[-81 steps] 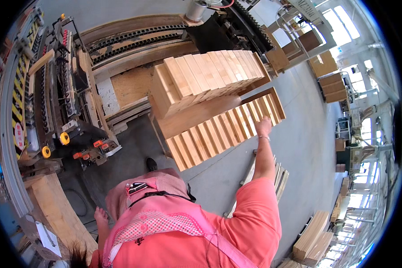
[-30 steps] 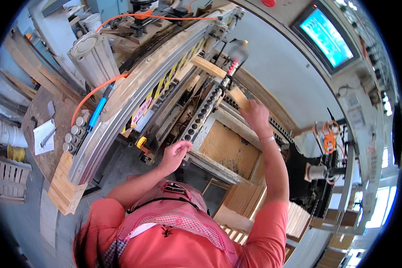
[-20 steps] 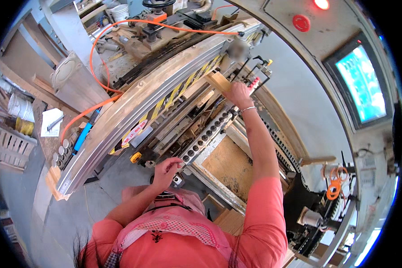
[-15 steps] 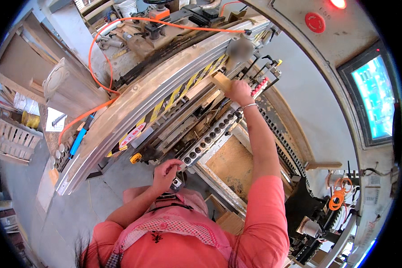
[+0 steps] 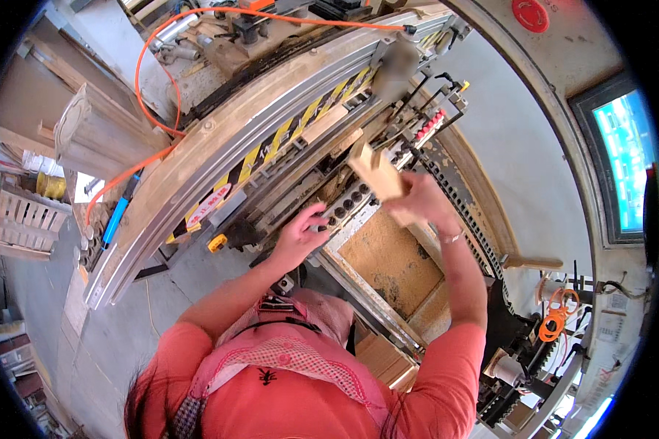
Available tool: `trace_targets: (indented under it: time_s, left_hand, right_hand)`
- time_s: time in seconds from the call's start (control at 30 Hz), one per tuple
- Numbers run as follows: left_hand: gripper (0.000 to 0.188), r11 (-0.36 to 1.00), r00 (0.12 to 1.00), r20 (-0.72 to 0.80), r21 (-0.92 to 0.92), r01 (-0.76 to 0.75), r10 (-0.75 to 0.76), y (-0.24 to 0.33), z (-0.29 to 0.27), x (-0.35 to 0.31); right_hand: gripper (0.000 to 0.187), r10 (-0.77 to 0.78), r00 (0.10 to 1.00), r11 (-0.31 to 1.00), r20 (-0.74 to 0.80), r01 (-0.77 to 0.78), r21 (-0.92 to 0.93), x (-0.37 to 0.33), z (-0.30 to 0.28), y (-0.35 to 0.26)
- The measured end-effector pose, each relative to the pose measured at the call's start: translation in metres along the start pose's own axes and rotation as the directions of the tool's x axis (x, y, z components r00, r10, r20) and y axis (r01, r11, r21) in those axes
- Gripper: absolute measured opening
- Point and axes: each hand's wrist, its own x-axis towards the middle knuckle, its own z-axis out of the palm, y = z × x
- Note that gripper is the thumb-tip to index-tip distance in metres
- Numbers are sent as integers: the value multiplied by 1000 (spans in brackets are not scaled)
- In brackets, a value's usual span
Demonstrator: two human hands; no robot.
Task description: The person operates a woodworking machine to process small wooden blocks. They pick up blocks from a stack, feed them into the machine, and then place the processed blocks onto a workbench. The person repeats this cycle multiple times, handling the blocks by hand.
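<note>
My right hand (image 5: 426,199) grips a light-coloured wooden block (image 5: 377,170) with a step or notch at its far end. The block is lifted over the machine bed and tilted. Near the close end of a row of round black knobs (image 5: 348,203), my left hand (image 5: 302,235) is raised with its fingers apart and curled, nothing visible in them. On the machine bed beyond the knobs lies another pale wooden strip (image 5: 325,124), next to a yellow-and-black striped guard (image 5: 300,128).
A sawdust-covered tray (image 5: 385,252) sits below the knobs. At the right are a black chain track (image 5: 458,208), a lit screen (image 5: 622,164) and a red stop button (image 5: 531,14). An orange hose (image 5: 271,16) loops over the machine's far side.
My right hand has drawn back toward me with the wooden block lifted off the bed area. My left hand has moved forward and right, its fingers spreading from a pinch at the rail's end.
</note>
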Motion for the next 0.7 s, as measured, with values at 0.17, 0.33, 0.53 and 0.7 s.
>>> trace_targets:
  time_s: [0.17, 0.33, 0.53, 0.7]
  left_hand:
    - [46, 985, 989, 147, -168, 38, -13, 3, 35, 14]
    - [39, 953, 982, 184, -301, 22, 36, 3, 21, -2]
    - [38, 872, 967, 253, -476, 111, 15, 13, 0, -14]
    - [41, 905, 976, 219, -418, 85, 9, 12, -10, -20]
  right_hand:
    - [51, 25, 973, 918, 230, -113, 379, -47, 73, -5]
    - [43, 53, 981, 821, 187, -150, 550, -58, 78, -6]
    - [36, 84, 996, 996, -13, -84, 43, -36, 40, -5]
    - [43, -21, 997, 987, -74, 9, -158, -6, 28, -12]
